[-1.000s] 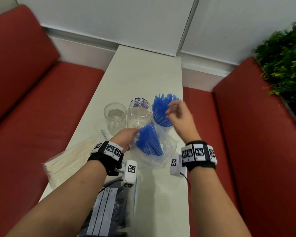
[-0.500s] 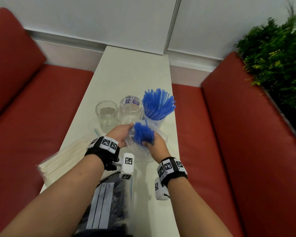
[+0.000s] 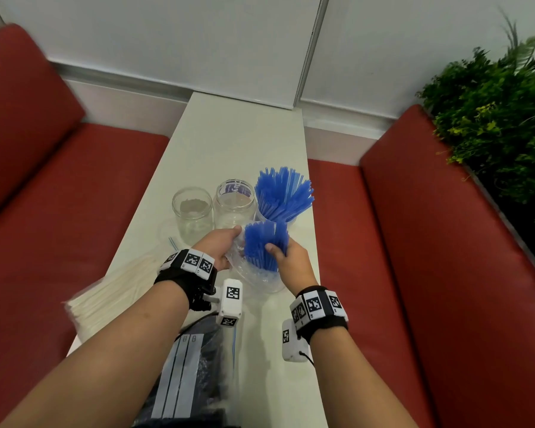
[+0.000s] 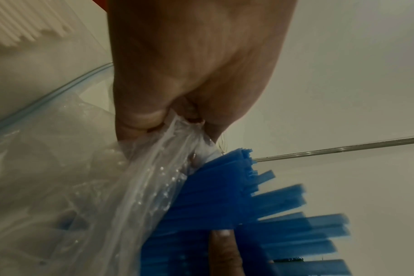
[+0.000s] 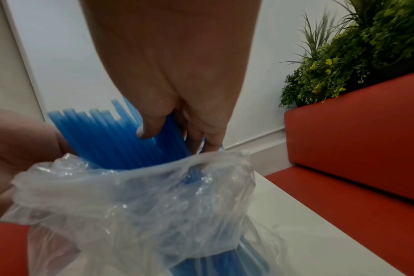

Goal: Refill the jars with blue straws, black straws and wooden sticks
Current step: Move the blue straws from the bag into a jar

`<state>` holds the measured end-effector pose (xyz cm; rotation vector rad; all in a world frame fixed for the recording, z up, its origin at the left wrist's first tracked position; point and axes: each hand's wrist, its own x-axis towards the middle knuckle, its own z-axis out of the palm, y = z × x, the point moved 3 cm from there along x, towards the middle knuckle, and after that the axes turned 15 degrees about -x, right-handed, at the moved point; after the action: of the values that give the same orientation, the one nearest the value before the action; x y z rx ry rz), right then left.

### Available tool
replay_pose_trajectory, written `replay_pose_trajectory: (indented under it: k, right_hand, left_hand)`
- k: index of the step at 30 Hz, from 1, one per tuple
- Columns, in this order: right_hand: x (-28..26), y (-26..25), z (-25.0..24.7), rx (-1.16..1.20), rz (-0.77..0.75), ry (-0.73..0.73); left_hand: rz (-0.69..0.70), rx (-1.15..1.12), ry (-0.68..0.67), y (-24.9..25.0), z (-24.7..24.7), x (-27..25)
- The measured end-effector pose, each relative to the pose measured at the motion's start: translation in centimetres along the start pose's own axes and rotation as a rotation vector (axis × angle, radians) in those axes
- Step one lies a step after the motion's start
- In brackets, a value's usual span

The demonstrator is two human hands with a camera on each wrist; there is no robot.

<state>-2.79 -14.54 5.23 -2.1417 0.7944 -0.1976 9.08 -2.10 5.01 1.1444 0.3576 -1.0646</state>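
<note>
The left hand (image 3: 218, 247) pinches the rim of a crumpled clear plastic bag (image 3: 254, 278). The right hand (image 3: 286, 261) grips its bundle of blue plastic straws (image 3: 264, 244), just before the straw-filled glass jar (image 3: 283, 196). The narrow white table (image 3: 238, 140) beyond lies open, its right edge near.

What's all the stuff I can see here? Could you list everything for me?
Jars: three, clear glass, in a row mid-table; the right one holds blue straws, the other two hold none.
Straws in jar: many, blue, fanned out of the right jar.
Straws in bag: a bunch, blue, sticking out of the bag.
Bag: one, clear plastic, in front of the jars.
Sticks: a pack, pale, at the table's left edge.
Dark pack: one, black contents, at the near edge.
Table: one, white, between the benches.
Benches: two, red, either side.
Plant: green, far right.
Left hand: pinches the bag's rim.
Right hand: fingers grip the bagged straws.
</note>
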Motion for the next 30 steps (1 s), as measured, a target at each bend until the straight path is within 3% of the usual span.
replay_pose_trajectory:
  k: [6,11,16,19,23,25,30]
  right_hand:
    - [0.0,-0.8,-0.4,0.073,0.012,0.004]
    - [1.6,-2.4,-3.0,0.167,-0.038,0.097]
    - [1.4,-3.4,-3.1,0.163,-0.002,0.006]
    - [2.5,-7.5,-7.6,0.236,-0.108,0.104]
    - [4.4,-14.8,-15.7,0.434,-0.403,0.331]
    - [5.2,-16.6,-17.3,0.502,-0.495,0.404]
    - [8.7,-13.6,-13.4,0.370,-0.362,0.413]
  left_hand:
    - [-0.002,-0.011,0.008,0.1,-0.4,0.3]
    - [-0.009,-0.017,0.029,0.4,-0.5,0.7]
    - [-0.024,-0.013,0.025,0.3,-0.8,1.1]
    - [-0.026,-0.018,0.012,0.7,-0.9,1.5]
    - [-0.033,-0.008,0.034,0.9,-1.0,1.9]
    - [-0.034,-0.005,0.033,0.8,-1.0,2.0]
    - [-0.044,0.029,0.039,0.8,-1.2,2.2]
